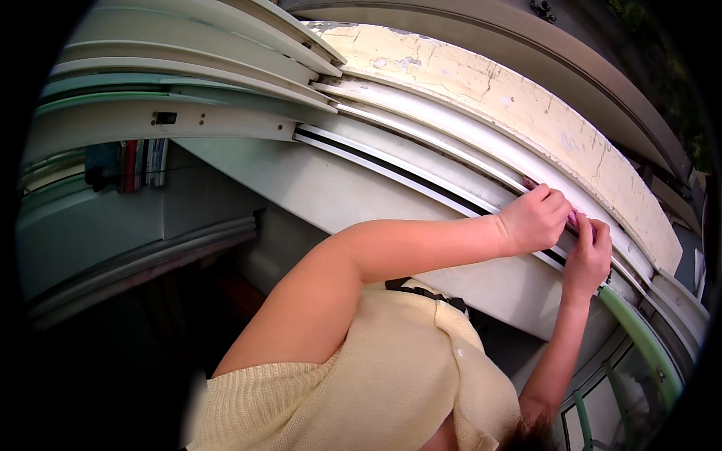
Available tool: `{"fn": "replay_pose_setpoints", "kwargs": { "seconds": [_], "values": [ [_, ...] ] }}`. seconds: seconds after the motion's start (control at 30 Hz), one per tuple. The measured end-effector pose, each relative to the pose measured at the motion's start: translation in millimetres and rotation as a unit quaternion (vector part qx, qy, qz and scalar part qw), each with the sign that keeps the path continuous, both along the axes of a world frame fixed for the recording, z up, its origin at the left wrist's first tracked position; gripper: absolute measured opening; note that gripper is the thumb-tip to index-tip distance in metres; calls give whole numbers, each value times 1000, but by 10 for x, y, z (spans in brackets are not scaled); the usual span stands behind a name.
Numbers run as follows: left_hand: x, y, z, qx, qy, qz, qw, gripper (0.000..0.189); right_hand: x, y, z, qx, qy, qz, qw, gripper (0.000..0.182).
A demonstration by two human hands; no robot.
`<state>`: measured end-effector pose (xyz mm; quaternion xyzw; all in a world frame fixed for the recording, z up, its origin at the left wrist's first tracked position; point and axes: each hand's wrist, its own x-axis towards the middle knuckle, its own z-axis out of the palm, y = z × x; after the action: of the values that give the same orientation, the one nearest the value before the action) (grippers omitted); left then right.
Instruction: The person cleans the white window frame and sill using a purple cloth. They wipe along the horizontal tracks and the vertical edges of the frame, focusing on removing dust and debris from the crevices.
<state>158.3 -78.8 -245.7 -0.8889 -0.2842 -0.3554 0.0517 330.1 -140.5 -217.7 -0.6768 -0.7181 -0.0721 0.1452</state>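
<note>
A pink cloth (pixel 573 219) lies in the grooves of a white sliding-window track (pixel 417 141), mostly covered by my fingers. My left hand (pixel 536 219) is closed on it, and a darker pink bit shows just beyond the knuckles. Close beside, towards the right end of the track, my right hand (pixel 588 256) pinches the cloth between thumb and fingers. Dark grime marks the track's channels, and a black strip runs along its inner side.
Sliding-window frames (pixel 225 121) stand at the left, above books (pixel 141 163). A pale inner sill (pixel 338 191) runs below the track. Outside lies a cracked cream ledge (pixel 479 84) with a brown rail (pixel 564 45) beyond. A green-framed window panel (pixel 637 338) stands at the right.
</note>
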Motion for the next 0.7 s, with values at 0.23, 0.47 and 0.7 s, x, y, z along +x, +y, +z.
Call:
{"fn": "replay_pose_setpoints", "kwargs": {
  "seconds": [0.23,0.47,0.7],
  "values": [
    [-515,195,-2,-64,-12,-42,997,6,-562,190,-8,33,-111,14,993,23],
    [-1390,409,127,-129,8,-31,991,9,-1369,462,-8,48,-71,46,995,21],
    [-2521,615,348,-157,128,130,971,11,-2629,946,-216,147,-22,119,982,9]
  ]
}}
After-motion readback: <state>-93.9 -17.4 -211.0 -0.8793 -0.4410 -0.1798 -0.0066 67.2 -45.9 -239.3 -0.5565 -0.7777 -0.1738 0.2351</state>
